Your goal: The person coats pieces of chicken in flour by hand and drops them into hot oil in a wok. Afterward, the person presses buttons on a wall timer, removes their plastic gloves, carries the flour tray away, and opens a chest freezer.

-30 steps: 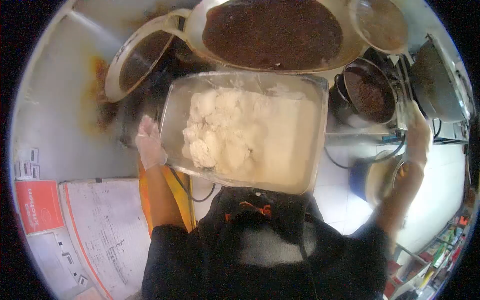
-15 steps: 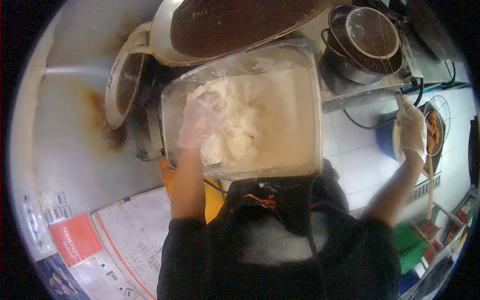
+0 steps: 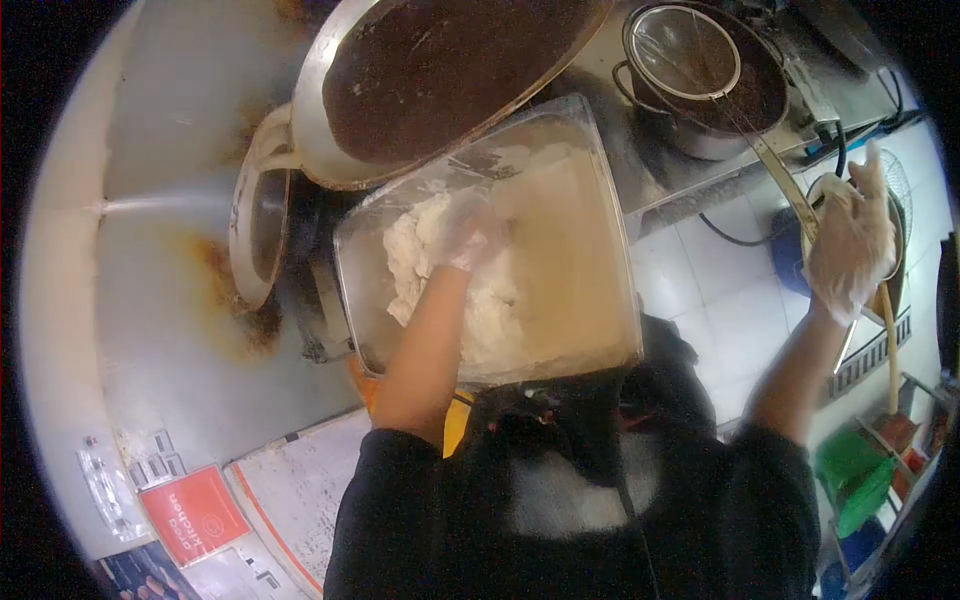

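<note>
A clear plastic tub (image 3: 610,250) holds pale flour, with floury lumps (image 3: 410,250) on its left side. My left hand (image 3: 470,232), in a thin clear glove, is down among the lumps; its fingers are smeared by motion. My right hand (image 3: 850,240), gloved as well, is out at the right beside the long handle of a round mesh strainer (image 3: 685,50). Its index finger points up while the others look curled near the handle; whether they grip it is hard to tell. The strainer's mesh end rests over a dark pot (image 3: 765,95).
A large oval pan (image 3: 430,80) with dark liquid stands behind the tub. A metal counter (image 3: 160,300) spans the left, with a red printed box (image 3: 195,515) at lower left. A blue container (image 3: 790,262) and a green bag (image 3: 855,480) are at the right.
My left hand has gone from the tub's left edge into the flour lumps, then further right. My right hand has shifted beside the strainer handle. The strainer now shows over the pot; the view has turned.
</note>
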### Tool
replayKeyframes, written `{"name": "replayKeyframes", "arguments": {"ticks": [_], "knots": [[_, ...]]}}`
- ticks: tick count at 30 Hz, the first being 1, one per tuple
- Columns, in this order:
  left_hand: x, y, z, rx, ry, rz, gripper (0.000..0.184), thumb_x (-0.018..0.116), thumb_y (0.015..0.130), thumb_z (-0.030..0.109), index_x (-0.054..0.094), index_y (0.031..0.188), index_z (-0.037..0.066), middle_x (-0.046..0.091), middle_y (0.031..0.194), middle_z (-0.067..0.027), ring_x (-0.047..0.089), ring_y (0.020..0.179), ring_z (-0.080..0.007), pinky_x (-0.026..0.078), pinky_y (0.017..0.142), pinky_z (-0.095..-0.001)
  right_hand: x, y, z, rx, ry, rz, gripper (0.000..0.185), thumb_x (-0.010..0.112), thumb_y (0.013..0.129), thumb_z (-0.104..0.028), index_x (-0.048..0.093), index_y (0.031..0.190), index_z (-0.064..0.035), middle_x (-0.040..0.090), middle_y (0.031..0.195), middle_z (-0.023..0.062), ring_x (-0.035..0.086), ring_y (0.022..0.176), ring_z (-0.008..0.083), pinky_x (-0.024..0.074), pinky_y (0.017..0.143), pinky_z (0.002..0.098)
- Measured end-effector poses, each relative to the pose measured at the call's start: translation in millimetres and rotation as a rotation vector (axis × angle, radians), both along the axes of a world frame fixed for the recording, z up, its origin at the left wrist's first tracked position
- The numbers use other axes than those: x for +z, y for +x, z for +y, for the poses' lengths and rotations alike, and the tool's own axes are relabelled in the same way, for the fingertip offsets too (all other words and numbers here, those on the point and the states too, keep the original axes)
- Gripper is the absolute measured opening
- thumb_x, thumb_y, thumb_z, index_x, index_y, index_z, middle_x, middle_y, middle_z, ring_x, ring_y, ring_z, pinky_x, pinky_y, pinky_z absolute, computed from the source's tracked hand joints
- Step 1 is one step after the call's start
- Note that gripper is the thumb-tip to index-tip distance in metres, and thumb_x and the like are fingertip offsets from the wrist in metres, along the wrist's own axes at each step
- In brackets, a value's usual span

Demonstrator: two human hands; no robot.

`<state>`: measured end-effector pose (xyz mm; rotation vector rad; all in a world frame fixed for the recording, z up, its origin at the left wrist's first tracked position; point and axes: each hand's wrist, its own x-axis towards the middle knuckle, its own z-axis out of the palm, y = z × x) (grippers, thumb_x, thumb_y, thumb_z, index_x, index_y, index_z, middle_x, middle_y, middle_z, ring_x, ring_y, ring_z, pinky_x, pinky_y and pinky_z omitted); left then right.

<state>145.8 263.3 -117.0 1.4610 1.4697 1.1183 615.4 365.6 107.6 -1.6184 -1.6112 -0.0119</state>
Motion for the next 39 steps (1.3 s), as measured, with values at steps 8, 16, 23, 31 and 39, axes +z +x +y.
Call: {"name": "replayKeyframes", "arguments": {"ticks": [8,16,23,31,39], "knots": [[167,112,15,0.160,-0.430,0.967,0.050,0.071,0.072,0.028,0.055,0.108,-0.002,0.060,0.103,-0.0208,0.058,0.095,-0.0284,0.046,0.080,-0.0377,-28,-67,-48,0.753,-0.008,-0.055,0.027,0.053,0.086,-0.023,0.061,0.105,-0.0061,0.063,0.091,0.0112,0.059,0.072,0.0218,0.0488,0.061,0.0329],[133,74,-7,0.106,0.006,1.033,0.028,0.062,0.077,0.026,0.060,0.086,-0.001,0.060,0.079,-0.0216,0.056,0.071,-0.0375,0.044,0.062,-0.0428,-28,-126,-79,1.479,-0.369,-0.004,0.021,0.053,0.081,-0.021,0.058,0.098,-0.0102,0.060,0.087,0.0090,0.060,0.078,0.0280,0.0491,0.065,0.0389],[269,144,-9,0.130,-0.551,1.036,0.030,0.066,0.073,0.005,0.059,0.102,-0.001,0.062,0.101,-0.0180,0.061,0.096,-0.0242,0.049,0.082,-0.0314,-40,-127,-79,1.515,-0.351,0.009,0.023,0.054,0.077,-0.018,0.058,0.099,-0.0120,0.058,0.089,0.0085,0.059,0.085,0.0259,0.0493,0.071,0.0385],[398,128,11,0.290,-0.153,0.627,0.032,0.064,0.074,0.003,0.056,0.104,0.000,0.061,0.105,-0.0108,0.058,0.099,-0.0178,0.047,0.086,-0.0305,-27,-130,-72,1.563,-0.399,-0.218,0.022,0.056,0.072,-0.011,0.059,0.094,-0.0097,0.060,0.088,0.0098,0.062,0.083,0.0265,0.0498,0.069,0.0401],[344,49,122,-0.045,-0.078,0.878,0.042,0.063,0.074,0.008,0.054,0.113,-0.005,0.061,0.105,-0.0145,0.058,0.099,-0.0218,0.043,0.090,-0.0314,-42,-140,-83,1.439,-0.229,-0.159,0.028,0.053,0.076,-0.014,0.060,0.103,-0.0121,0.060,0.079,0.0080,0.061,0.075,0.0263,0.0489,0.066,0.0394]]}}
